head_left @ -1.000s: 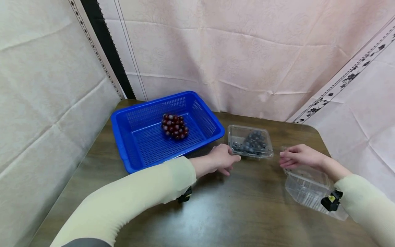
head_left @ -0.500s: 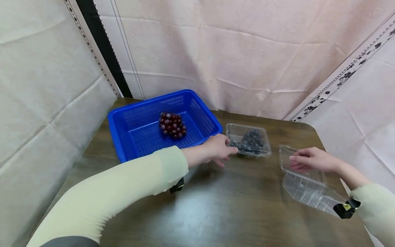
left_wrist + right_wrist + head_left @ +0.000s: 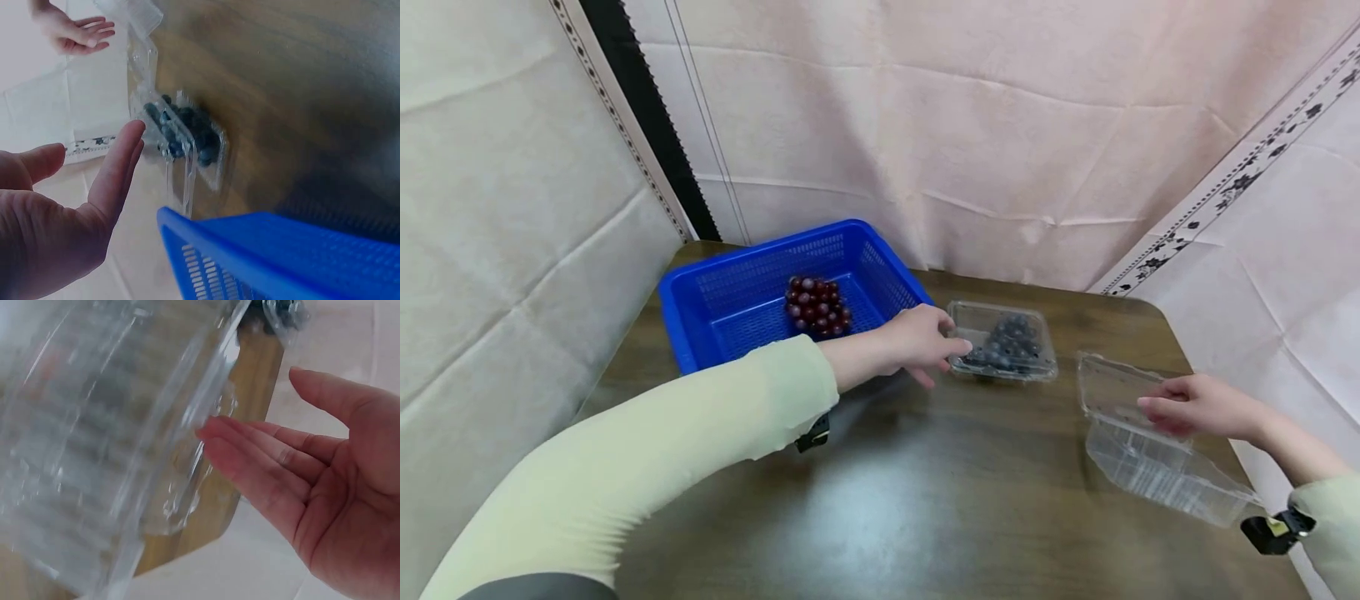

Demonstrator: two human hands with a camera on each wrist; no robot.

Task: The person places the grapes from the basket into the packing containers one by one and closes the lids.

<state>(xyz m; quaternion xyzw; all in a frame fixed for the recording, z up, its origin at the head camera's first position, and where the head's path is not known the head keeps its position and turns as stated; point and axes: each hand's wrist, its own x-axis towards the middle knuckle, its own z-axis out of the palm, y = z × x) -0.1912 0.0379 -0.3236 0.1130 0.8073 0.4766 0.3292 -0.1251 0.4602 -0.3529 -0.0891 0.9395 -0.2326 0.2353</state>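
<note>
My left hand point(image 3: 919, 335) hovers between the basket and a clear plastic clamshell box point(image 3: 957, 315), its fingers extended and thumb apart in the left wrist view. Inside that box lies a bunch of dark grapes point(image 3: 1017, 335), beneath the lid. My right hand point(image 3: 1202, 407) is over a second clear clamshell box point(image 3: 1150, 467), whose lid point(image 3: 1108, 379) stands raised on the far side. In the right wrist view the right fingers point(image 3: 269, 481) are loosely extended, fingertips overlapping the plastic edge, and they hold nothing.
A blue perforated basket point(image 3: 688, 333) stands at the back left, with a bunch of red grapes point(image 3: 817, 308) in it. The wooden table point(image 3: 940, 500) meets pale cloth walls point(image 3: 985, 167) behind and at the sides.
My left hand has drawn left and slightly back from the dark-grape box toward the basket. The right hand has pulled right and toward me, away from the open box's far edge.
</note>
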